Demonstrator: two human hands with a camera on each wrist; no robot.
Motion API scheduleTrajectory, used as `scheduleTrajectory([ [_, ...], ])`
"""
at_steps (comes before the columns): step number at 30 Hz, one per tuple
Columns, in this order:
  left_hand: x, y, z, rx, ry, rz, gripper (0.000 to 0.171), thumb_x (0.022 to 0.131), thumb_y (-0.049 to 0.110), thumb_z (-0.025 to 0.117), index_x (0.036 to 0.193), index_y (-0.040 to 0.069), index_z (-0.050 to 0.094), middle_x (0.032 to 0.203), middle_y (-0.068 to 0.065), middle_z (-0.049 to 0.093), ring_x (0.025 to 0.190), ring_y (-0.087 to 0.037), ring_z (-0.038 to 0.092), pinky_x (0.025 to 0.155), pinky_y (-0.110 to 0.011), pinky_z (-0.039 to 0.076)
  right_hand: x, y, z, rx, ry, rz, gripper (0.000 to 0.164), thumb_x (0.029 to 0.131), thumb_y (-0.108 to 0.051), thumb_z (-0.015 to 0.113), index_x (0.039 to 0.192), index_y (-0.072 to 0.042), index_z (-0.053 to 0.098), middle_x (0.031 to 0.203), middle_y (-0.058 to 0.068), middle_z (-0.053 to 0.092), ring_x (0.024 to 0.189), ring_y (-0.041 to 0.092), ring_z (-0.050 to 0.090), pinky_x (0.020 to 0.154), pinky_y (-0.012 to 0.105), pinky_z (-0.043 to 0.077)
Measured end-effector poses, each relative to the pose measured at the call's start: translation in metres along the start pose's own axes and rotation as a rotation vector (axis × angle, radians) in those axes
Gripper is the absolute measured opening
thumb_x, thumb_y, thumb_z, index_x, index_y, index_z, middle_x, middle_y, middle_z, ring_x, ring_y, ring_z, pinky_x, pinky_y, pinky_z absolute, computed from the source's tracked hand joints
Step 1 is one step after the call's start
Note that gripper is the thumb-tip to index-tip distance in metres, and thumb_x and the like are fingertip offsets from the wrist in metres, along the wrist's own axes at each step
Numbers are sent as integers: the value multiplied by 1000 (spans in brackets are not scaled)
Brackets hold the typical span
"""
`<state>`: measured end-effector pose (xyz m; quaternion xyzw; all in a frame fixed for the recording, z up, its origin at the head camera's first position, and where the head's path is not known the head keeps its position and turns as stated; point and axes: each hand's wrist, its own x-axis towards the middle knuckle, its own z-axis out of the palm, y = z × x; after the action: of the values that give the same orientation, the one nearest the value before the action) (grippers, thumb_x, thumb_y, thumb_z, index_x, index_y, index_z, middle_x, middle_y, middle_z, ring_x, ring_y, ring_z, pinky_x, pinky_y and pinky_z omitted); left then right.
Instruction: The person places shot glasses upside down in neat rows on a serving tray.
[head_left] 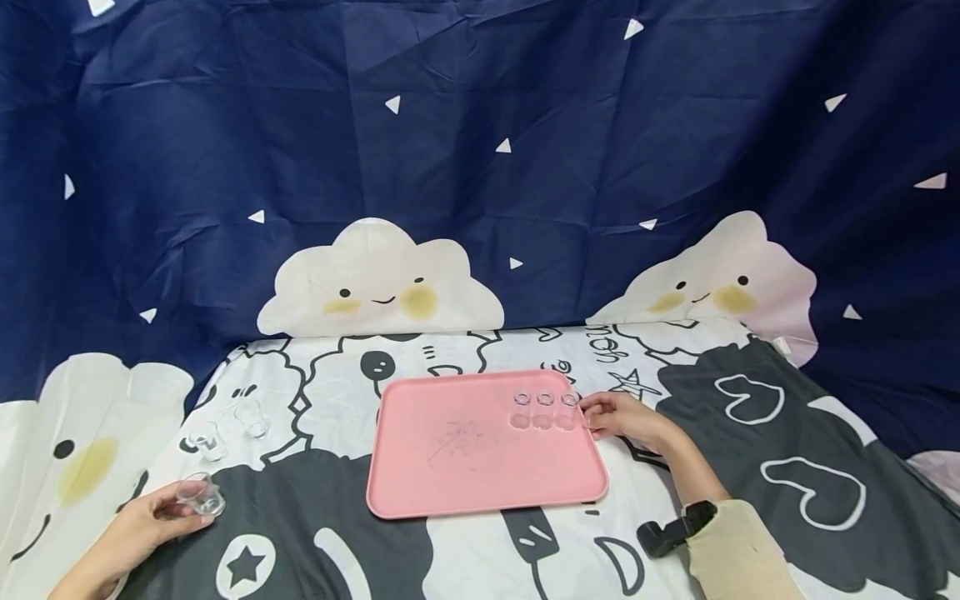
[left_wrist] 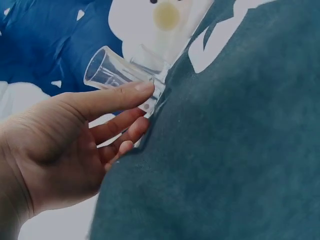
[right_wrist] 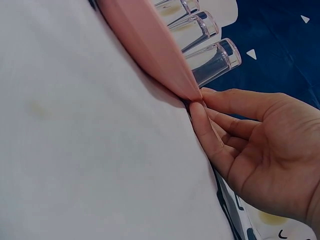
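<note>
Because the left hand (head_left: 153, 512) pinches its clear cup (head_left: 201, 493) between thumb and fingertips near the base, with the mouth tilted up and away, the hold looks slim; smooth plastic could slide or swivel if the pinch eases. Over on the other side, the right hand (head_left: 622, 418) has thumb and forefinger pinching the right rim of the pink tray (head_left: 420, 454), just beside the nearest of three standing cups (head_left: 545, 410); whether a fingertip touches that cup, I cannot tell. Any tug or lift at that rim would probably tip the tray, and the row, bunched toward that end, might slide or knock together. Farther out, two loose cups (head_left: 253, 419) sit on the patterned cloth (head_left: 300, 500) just beyond the left hand, where a sideways sweep could topple them; being see-through, they are easily misjudged. Cloth dragged along with the tray could upset them too.
</note>
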<state>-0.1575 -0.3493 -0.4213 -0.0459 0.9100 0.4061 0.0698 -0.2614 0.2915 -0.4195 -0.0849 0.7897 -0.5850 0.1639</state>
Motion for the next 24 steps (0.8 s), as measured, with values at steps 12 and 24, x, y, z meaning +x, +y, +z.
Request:
scheduleTrajectory([
  [12,2,39,9,56,47,250,46,76,17,74,113,-6,58,76,-2,58,69,-7,52,59,-23,41,-1,-2,-1,-13,6,3,42,86,-2,57,121,15,43,91,10,53,82,16,56,73,33,50],
  [24,24,83,23,54,54,399,44,76,18,75,111,-3,59,77,-1,61,72,-8,55,62,-24,44,-1,-2,-1,-13,13,10,42,87,-3,58,121,15,43,91,10,54,83,16,55,74,34,50],
])
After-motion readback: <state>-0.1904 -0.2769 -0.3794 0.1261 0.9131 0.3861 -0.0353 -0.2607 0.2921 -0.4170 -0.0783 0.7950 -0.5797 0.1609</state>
